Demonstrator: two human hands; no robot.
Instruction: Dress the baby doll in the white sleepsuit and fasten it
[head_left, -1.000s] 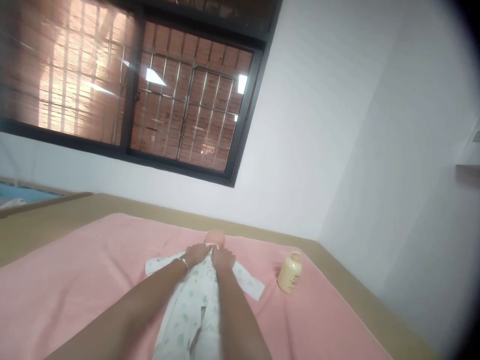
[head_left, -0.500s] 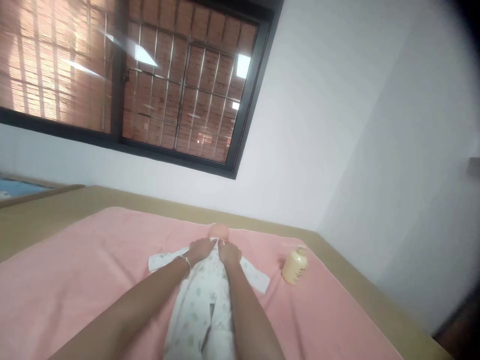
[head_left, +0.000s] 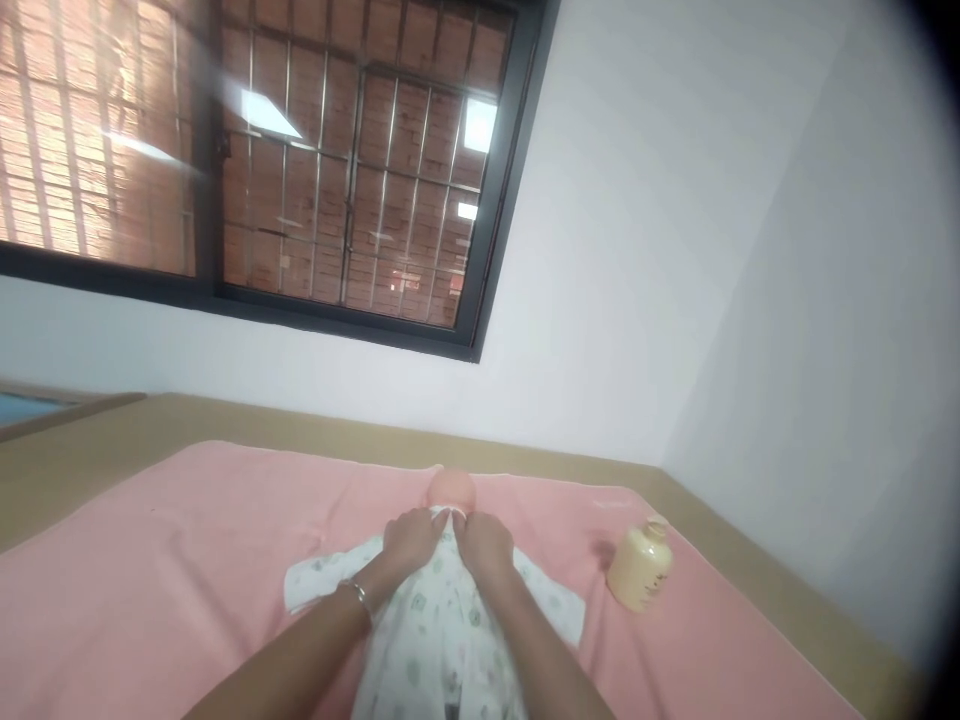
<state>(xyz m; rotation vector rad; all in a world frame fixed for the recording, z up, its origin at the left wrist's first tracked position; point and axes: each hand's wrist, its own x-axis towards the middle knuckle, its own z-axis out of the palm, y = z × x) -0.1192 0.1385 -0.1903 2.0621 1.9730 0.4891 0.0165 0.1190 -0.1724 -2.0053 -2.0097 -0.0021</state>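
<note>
A baby doll lies on a pink blanket [head_left: 247, 530], dressed in a white patterned romper [head_left: 427, 630] with its sleeves spread to both sides. Only the doll's round head [head_left: 452, 489] shows beyond the collar. My left hand [head_left: 414, 538], with a bracelet at the wrist, pinches the romper's neckline on the left. Close beside it, my right hand [head_left: 484, 545] is closed on the same neckline from the right. The thumbs nearly meet at the collar's middle. My forearms cover part of the romper.
A cream bottle [head_left: 640, 565] stands on the blanket to the right of the doll. Around the blanket runs a tan padded border [head_left: 360, 425]. Behind it are a white wall [head_left: 592, 300] and a dark-framed, barred window [head_left: 345, 180].
The view has shifted slightly, so the doll and bottle appear lower and further right. Both hands stay at the collar, and the romper's front looks more closed over the legs.
</note>
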